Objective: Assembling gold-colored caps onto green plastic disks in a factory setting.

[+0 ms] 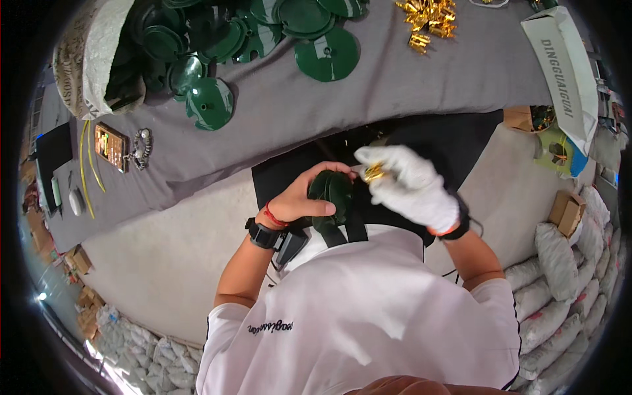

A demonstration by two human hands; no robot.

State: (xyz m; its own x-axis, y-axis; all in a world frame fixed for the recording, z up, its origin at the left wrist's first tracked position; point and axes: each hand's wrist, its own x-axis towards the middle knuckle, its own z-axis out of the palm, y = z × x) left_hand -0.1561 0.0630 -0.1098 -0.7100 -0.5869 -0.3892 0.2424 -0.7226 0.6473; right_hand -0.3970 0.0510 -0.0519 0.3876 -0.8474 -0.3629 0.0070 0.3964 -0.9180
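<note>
My left hand [295,197], bare, is closed around a dark green plastic part [332,189] with rounded edges, held over my lap. The thumb lies across its front and the fingers curl over its top. Just to the right, my right hand [413,189] wears a white glove and pinches a small shiny gold metal piece [374,172]. The gold piece is close to the left fingertips; whether it touches the green part I cannot tell. On the table, several green plastic discs [328,56] lie in a heap, and similar gold pieces [431,23] form a small pile.
A grey cloth [276,108] covers the table before me. At its left are a white woven bag [104,59], a phone [110,147], a beaded bracelet [141,149] and yellow strips [91,168]. A white box [559,79] stands far right. Filled sacks [550,316] line the right floor.
</note>
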